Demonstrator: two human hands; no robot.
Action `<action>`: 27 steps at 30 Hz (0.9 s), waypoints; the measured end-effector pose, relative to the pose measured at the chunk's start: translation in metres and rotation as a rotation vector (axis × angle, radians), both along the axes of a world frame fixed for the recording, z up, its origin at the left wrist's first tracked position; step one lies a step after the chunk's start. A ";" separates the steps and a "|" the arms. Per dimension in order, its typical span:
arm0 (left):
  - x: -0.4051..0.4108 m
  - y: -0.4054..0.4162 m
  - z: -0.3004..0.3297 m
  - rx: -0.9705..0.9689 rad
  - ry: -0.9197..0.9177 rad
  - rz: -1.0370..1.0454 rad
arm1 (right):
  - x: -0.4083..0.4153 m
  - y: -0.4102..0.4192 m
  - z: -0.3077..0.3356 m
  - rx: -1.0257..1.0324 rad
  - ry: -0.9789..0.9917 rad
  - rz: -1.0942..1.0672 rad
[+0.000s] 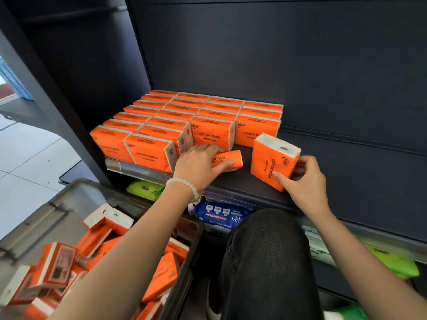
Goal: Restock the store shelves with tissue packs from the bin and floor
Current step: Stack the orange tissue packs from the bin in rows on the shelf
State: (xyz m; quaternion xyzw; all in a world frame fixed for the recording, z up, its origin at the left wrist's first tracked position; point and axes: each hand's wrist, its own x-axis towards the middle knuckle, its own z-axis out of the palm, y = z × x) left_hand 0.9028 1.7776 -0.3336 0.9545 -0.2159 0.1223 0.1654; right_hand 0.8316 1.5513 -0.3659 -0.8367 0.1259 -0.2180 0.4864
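Several orange "COTTON TISSUE" packs (184,116) stand in neat rows on the left part of the dark shelf (346,162). My left hand (198,165) grips one orange pack (227,159) lying flat on the shelf, just in front of the rows. My right hand (305,181) holds another orange pack (272,160) upright on its end, to the right of the rows, fingers on its front and right side. At lower left, a grey bin (69,204) holds several more loose orange packs (92,255).
On the shelf below lie a green wipes pack (145,189), a blue wipes pack (221,215) and more green packs (397,262) at the right. My knee in dark trousers (265,262) is between bin and shelving. Tiled floor (30,158) lies at the left.
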 end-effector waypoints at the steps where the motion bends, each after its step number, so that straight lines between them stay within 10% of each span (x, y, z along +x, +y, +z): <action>1: 0.000 0.001 0.001 -0.010 0.022 -0.011 | -0.001 -0.001 0.001 -0.001 -0.001 -0.002; 27: 0.022 -0.007 0.038 0.390 0.470 0.067 | 0.007 -0.016 0.016 -0.081 -0.050 0.017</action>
